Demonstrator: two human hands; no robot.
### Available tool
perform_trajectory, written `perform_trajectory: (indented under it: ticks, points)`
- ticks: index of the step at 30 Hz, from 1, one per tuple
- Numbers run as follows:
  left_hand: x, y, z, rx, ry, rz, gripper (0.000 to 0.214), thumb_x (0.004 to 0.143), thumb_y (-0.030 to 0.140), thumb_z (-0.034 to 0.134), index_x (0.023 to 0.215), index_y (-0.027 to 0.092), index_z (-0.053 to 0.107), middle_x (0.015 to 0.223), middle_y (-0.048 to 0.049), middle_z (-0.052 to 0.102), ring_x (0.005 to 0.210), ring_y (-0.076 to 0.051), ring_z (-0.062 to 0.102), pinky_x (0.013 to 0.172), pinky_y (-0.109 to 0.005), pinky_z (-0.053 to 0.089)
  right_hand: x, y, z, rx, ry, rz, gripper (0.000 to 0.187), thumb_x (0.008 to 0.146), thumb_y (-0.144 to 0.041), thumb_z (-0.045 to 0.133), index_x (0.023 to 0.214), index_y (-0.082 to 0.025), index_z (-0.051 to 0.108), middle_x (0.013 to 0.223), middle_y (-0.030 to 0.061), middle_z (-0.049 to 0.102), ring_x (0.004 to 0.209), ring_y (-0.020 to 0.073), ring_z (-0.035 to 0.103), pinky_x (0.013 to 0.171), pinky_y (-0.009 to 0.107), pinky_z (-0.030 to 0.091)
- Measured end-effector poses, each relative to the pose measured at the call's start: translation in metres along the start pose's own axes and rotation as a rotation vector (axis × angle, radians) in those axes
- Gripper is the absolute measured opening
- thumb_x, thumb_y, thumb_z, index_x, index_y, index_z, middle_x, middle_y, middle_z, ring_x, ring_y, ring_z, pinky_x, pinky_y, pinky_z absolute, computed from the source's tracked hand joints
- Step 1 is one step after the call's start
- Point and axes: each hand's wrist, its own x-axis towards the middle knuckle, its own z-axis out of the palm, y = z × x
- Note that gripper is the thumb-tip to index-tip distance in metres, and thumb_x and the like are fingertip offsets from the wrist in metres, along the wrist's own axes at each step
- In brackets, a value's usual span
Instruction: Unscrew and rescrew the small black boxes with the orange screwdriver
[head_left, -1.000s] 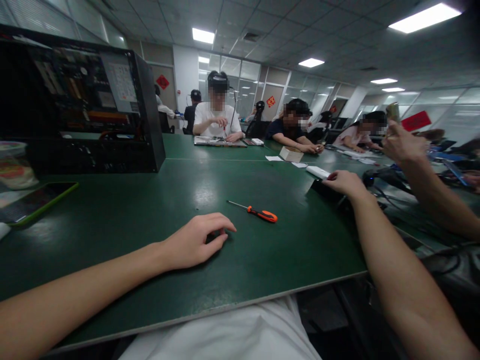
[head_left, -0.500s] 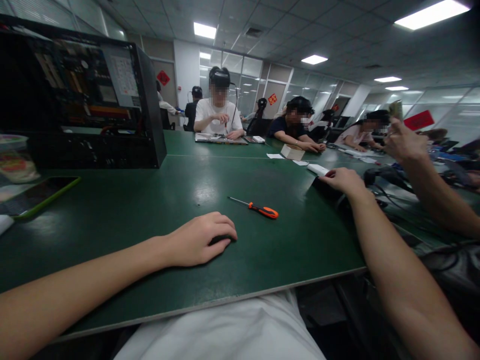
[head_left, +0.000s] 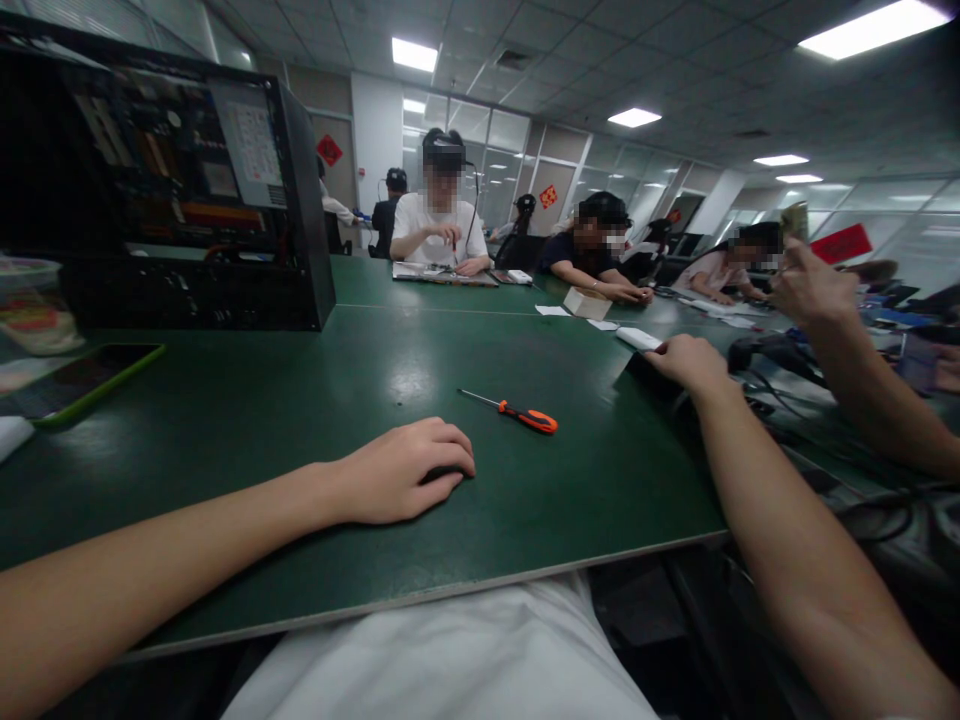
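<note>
My left hand (head_left: 409, 470) rests palm down on the green table, fingers slightly curved and thumb apart from them. The space under the palm is dark, and I see nothing held there. Just beyond its fingertips lies a screwdriver (head_left: 529, 415) with an orange and black handle, its thin shaft pointing to the far left. At the right side of the table my right hand (head_left: 694, 365) is closed over the top edge of a black flat object (head_left: 646, 372). My hand and forearm hide most of that object, so its kind is unclear.
At the left stands an open black computer case (head_left: 262, 290), near a phone with a green rim (head_left: 94, 385) and a plastic cup (head_left: 37, 310). A small open box (head_left: 586, 303) and papers lie farther back. A co-worker's raised hand (head_left: 817, 285) is at right; cables lie below it.
The view has shifted very slightly. Both my hands keep their places, and the screwdriver has not moved on the table.
</note>
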Motion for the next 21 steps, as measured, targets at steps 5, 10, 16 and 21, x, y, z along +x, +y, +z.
perform_trajectory:
  ticks: [5, 10, 16, 21]
  points:
    - [0.000, 0.000, 0.000, 0.013, -0.016, -0.014, 0.021, 0.097, 0.017, 0.055, 0.111, 0.020, 0.070, 0.121, -0.0076, 0.067, 0.111, -0.021, 0.062, 0.099, -0.034, 0.050, 0.004, -0.004, 0.008, -0.043, 0.026, 0.017, 0.043, 0.096, -0.042, 0.061, 0.128, -0.014, 0.059, 0.127, 0.0124, 0.060, 0.111, 0.0220, 0.062, 0.095, 0.043, 0.055]
    - [-0.001, 0.000, 0.000, 0.016, -0.008, -0.004, 0.021, 0.097, 0.017, 0.055, 0.111, 0.020, 0.070, 0.122, -0.0082, 0.067, 0.111, -0.022, 0.062, 0.100, -0.035, 0.050, 0.010, -0.005, 0.011, -0.077, 0.033, -0.011, 0.043, 0.096, -0.041, 0.063, 0.127, -0.012, 0.060, 0.127, 0.0138, 0.060, 0.112, 0.0220, 0.062, 0.095, 0.042, 0.055]
    - [0.000, 0.000, 0.000, 0.014, -0.010, -0.004, 0.022, 0.098, 0.017, 0.054, 0.112, 0.020, 0.070, 0.122, -0.0088, 0.067, 0.111, -0.023, 0.062, 0.100, -0.036, 0.050, 0.014, -0.001, 0.011, -0.094, 0.031, -0.006, 0.043, 0.096, -0.041, 0.062, 0.127, -0.012, 0.060, 0.127, 0.0136, 0.061, 0.111, 0.0219, 0.062, 0.094, 0.042, 0.055]
    - [0.000, 0.000, 0.001, 0.012, 0.002, 0.012, 0.022, 0.097, 0.018, 0.054, 0.112, 0.020, 0.070, 0.120, -0.0091, 0.068, 0.110, -0.023, 0.062, 0.099, -0.036, 0.050, 0.016, 0.001, 0.012, -0.097, 0.031, -0.015, 0.042, 0.096, -0.041, 0.062, 0.128, -0.013, 0.060, 0.127, 0.0131, 0.060, 0.111, 0.0218, 0.062, 0.095, 0.042, 0.055]
